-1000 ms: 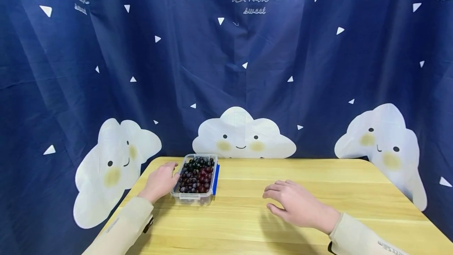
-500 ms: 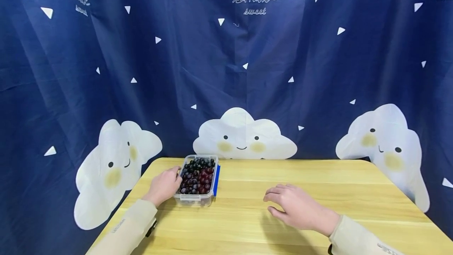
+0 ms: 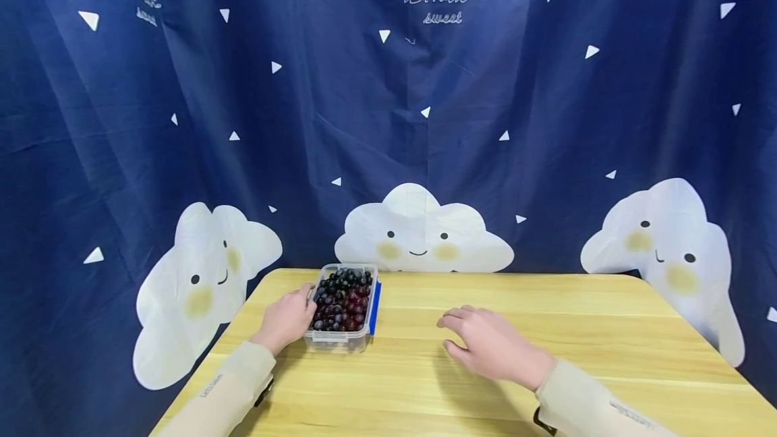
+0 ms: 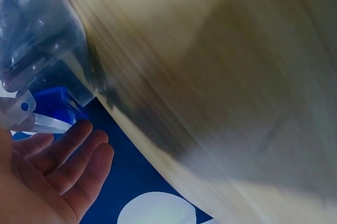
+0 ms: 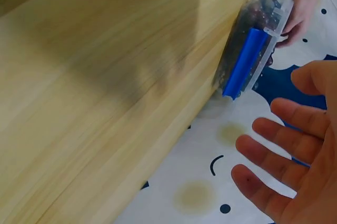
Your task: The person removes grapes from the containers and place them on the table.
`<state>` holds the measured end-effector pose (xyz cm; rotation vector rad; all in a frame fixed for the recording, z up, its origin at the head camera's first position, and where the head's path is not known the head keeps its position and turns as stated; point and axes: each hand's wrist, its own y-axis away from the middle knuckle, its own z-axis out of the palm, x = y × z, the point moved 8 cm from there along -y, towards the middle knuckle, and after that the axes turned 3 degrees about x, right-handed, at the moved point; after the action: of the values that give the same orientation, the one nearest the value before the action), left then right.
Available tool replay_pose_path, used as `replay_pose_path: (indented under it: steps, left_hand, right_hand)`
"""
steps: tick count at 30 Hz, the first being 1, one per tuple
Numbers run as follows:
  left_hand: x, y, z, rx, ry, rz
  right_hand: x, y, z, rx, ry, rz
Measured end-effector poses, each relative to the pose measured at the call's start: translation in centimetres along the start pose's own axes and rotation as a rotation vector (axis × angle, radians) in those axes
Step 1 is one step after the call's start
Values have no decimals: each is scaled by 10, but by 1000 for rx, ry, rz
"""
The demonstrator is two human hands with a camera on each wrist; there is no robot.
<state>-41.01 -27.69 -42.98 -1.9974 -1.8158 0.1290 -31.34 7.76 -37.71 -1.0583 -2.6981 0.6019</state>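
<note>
- Left hand [image 3: 288,321] now up against the clear rectangular plastic box [image 3: 337,341] of round dark grapes [image 3: 342,301], table's [image 3: 546,302] far left; can't tell if fingers grip.
- Right hand [image 3: 490,342] edges nearer, fingers loose, empty: both hands converging.

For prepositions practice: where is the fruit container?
In the head view, the fruit container stands near the far left corner of the table, beside the left hand.

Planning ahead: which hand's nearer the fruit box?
Left. The left hand is at the left edge of the fruit box; the right hand is apart, to its right.
</note>
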Motion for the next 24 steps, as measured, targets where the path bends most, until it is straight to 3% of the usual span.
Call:
replay_pose_path:
  steps: [9,24]
  left_hand:
    - [4,3,-4,-3,-4,-8]
    - [6,4,-4,-7,-21,-13]
  right_hand:
    - [1,-31,19,-21,-44,127]
    - [2,-73,58,-64,-166,245]
